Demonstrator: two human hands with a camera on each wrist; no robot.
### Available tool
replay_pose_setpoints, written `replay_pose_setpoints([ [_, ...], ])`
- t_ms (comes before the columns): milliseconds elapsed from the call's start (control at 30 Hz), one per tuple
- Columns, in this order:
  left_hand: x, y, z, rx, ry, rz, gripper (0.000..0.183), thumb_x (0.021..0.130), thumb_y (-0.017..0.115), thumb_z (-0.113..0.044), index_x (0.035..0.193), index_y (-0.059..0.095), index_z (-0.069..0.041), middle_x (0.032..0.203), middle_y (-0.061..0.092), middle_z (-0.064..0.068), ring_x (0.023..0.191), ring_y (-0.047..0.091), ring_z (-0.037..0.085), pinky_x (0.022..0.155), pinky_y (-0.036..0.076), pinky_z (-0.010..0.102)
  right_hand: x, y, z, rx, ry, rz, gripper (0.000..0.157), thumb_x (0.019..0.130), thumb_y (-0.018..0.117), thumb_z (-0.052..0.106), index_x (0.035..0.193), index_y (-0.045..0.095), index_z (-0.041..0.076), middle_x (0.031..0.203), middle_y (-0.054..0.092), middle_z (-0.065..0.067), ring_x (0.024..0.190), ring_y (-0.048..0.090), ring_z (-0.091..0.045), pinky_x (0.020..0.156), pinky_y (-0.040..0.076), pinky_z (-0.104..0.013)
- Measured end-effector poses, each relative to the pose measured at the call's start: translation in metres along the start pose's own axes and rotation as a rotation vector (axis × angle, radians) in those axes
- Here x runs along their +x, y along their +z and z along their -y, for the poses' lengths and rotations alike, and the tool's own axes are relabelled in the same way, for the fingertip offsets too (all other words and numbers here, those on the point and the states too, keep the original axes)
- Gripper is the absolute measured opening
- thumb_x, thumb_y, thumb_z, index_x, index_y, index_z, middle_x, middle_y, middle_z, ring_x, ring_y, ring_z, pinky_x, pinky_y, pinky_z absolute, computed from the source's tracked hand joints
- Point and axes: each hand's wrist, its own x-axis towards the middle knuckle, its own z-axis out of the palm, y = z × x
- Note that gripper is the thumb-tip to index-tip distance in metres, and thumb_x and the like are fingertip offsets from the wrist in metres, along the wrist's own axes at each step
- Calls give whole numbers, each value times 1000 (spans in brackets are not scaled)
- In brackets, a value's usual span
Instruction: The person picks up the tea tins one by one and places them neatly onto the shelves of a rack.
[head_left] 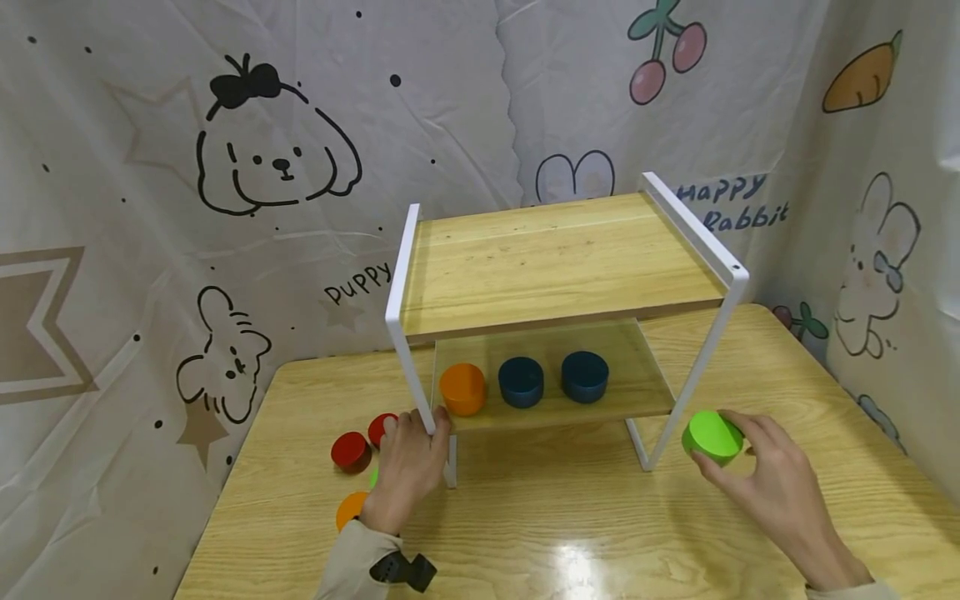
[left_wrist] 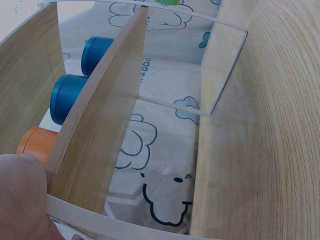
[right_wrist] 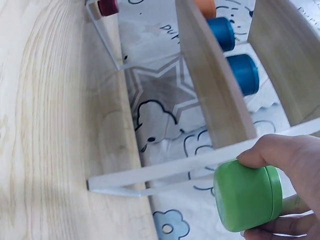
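A two-tier wooden shelf [head_left: 562, 258] with white side frames stands on the table. My left hand [head_left: 411, 467] grips its left front post, with the thumb [left_wrist: 22, 192] beside an orange round container [head_left: 462, 389]. That container sits at the left end of the lower tier. Two dark blue round containers [head_left: 521, 382] [head_left: 585, 377] stand to its right on the same tier. My right hand [head_left: 783, 487] pinches a green round lidded container [right_wrist: 247, 195] between thumb and fingers, just outside the shelf's right frame. The container is tilted in the right wrist view.
Left of the shelf, two red containers [head_left: 351, 452] [head_left: 382, 429] and another orange one [head_left: 351, 508] stand on the wooden table [head_left: 525, 542]. A sliver of green shows behind the left hand. A printed cloth [head_left: 450, 108] hangs behind and at the sides.
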Motion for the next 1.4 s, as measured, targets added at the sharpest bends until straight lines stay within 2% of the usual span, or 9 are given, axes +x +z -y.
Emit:
replay_pose_setpoints([
  [200, 0, -1, 0, -1, 2, 7, 53, 102, 31, -39, 61, 47, -11, 66, 43, 6, 64, 39, 29, 55, 30, 33, -5, -6, 16, 27, -6, 12, 61, 62, 88, 15, 114, 62, -3, 102, 62, -14, 84, 59, -28, 63, 44, -20],
  [267, 0, -1, 0, -4, 2, 7, 52, 102, 31, -39, 61, 47, -11, 65, 43, 6, 64, 39, 29, 55, 30, 33, -6, -8, 22, 21, -8, 18, 61, 62, 89, 17, 114, 62, -2, 102, 62, -12, 83, 58, -26, 63, 45, -22],
  [400, 0, -1, 0, -9, -1, 12, 52, 102, 31, -39, 62, 47, -11, 65, 43, 6, 64, 39, 28, 54, 30, 33, -6, -12, 33, 13, -17, 30, 63, 62, 89, 18, 115, 62, -1, 104, 62, -12, 86, 60, -27, 63, 49, -34],
  [467, 0, -1, 0, -9, -4, 14, 52, 102, 31, -40, 62, 47, -11, 65, 43, 6, 64, 38, 28, 55, 30, 33, -5, -13, 39, 17, -33, 27, 62, 62, 89, 17, 115, 62, -1, 104, 62, -12, 87, 60, -27, 62, 49, -35],
  [600, 0, -2, 0, -7, -1, 12, 52, 102, 32, -39, 62, 46, -10, 65, 43, 6, 63, 38, 28, 54, 30, 33, -3, -14, 51, 21, -67, 11, 62, 61, 89, 18, 114, 64, -1, 105, 63, -11, 86, 57, -23, 59, 46, -26],
  [700, 0, -2, -1, -8, 4, 10, 52, 102, 32, -39, 61, 46, -10, 65, 42, 7, 62, 38, 28, 53, 30, 33, 0, -13, 59, 24, -81, 5, 62, 62, 89, 20, 115, 65, -1, 107, 63, -10, 87, 59, -23, 60, 48, -30],
  [900, 0, -2, 0, -14, 7, 8, 53, 102, 31, -40, 61, 45, -10, 64, 42, 7, 62, 38, 28, 53, 30, 33, 11, -7, 71, 41, -128, -13, 60, 63, 87, 18, 115, 65, -3, 105, 64, -10, 66, 52, -6, 49, 42, -23],
  [1000, 0, -2, 0, -16, 9, 5, 53, 102, 31, -39, 61, 46, -10, 64, 43, 6, 61, 38, 28, 52, 31, 33, 17, -3, 75, 44, -153, -23, 59, 64, 86, 17, 115, 64, -4, 104, 64, -12, 60, 51, -3, 46, 41, -21],
  [1400, 0, -1, 0, -7, -4, 14, 53, 103, 30, -40, 63, 47, -10, 65, 43, 7, 63, 38, 29, 54, 31, 33, 32, 9, 80, -3, -156, -36, 56, 71, 81, 17, 118, 61, -8, 104, 62, -20, 53, 57, -9, 43, 42, -21],
])
